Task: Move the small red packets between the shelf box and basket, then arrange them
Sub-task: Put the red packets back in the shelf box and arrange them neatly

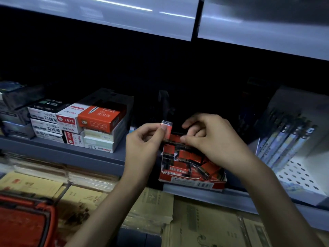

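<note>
- Small red packet (pixel 167 127), upright, pinched by the left hand (pixel 142 139) just above the open red cardboard shelf box (pixel 192 180).
- Right hand (pixel 210 138), fingers curled, on loose red packets (pixel 185 155) inside; grip unclear.
- Red plastic basket (pixel 23 220) low-left, nearer the left hand.

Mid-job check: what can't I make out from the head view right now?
Basket: cut off by the left and bottom edges, blurred; contents unseen.
Shelf box: rear packets hidden under the right hand.
Right hand's fingers: curled; whether they hold a packet is unclear.
Red packet pinched by left hand: print blurred.
Shelf back: too dark.
</note>
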Motion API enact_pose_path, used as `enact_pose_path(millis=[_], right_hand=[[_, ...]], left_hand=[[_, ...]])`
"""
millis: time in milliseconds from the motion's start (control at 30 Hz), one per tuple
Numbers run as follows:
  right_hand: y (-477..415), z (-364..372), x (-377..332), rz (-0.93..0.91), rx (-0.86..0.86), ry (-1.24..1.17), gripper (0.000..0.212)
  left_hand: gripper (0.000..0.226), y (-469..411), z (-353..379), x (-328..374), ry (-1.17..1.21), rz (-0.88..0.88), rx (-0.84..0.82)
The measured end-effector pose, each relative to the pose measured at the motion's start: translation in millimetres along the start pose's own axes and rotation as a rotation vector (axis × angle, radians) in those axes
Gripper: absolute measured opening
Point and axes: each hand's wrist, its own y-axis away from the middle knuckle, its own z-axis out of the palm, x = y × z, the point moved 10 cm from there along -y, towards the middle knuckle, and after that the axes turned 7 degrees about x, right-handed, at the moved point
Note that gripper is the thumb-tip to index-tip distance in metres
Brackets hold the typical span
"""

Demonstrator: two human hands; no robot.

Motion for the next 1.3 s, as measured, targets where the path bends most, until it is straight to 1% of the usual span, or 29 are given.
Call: enact_pose_path(millis=[67, 133, 233, 367, 433, 533, 600, 700, 833, 933, 1033, 1300], right_hand=[[-1, 5, 2, 0.009, -0.055, 0.061, 0.009], [-1, 19, -1, -0.019, -0.173, 0.184, 0.003], [0, 39, -5, -0.041, -0.338, 0.415, 0.014], [0, 52, -9, -0.023, -0.483, 0.588, 0.022], [-1, 54, -9, -0.007, -0.53, 0.639, 0.028], [0, 55, -4, 0.029, -0.607, 0.649, 0.039], [1, 57, -1, 0.018, -0.645, 0.68, 0.045], [0, 63, 0, -0.029, -0.672, 0.75, 0.044], [-4, 67, -5, -0.133, -0.652, 0.797, 0.035], [-2, 64, -5, -0.178, -0.665, 0.759, 0.029], [-1, 57, -8, -0.24, -0.626, 0.72, 0.026], [0, 45, -14, -0.274, -0.571, 0.675, 0.028]], left_hand=[[0.011, -4, -8, 1, 0.023, -0.009, 0.046], [0.011, -9, -14, 3, 0.028, 0.003, 0.066], [0.01, -11, -19, 3, 0.043, -0.005, 0.083], [0.011, -10, -22, 1, 0.064, -0.033, 0.095], [0.011, -10, -23, 0, 0.068, -0.042, 0.09], [0.011, -8, -20, 1, 0.074, -0.048, 0.075], [0.01, -6, -17, -1, 0.075, -0.061, 0.063], [0.009, -3, -12, -1, 0.05, -0.065, 0.042], [0.009, -4, -12, -3, 0.03, -0.068, 0.047], [0.009, -4, -11, -4, 0.033, -0.074, 0.044], [0.01, -6, -11, -6, 0.035, -0.092, 0.049], [0.012, -8, -10, -10, 0.038, -0.101, 0.066]])
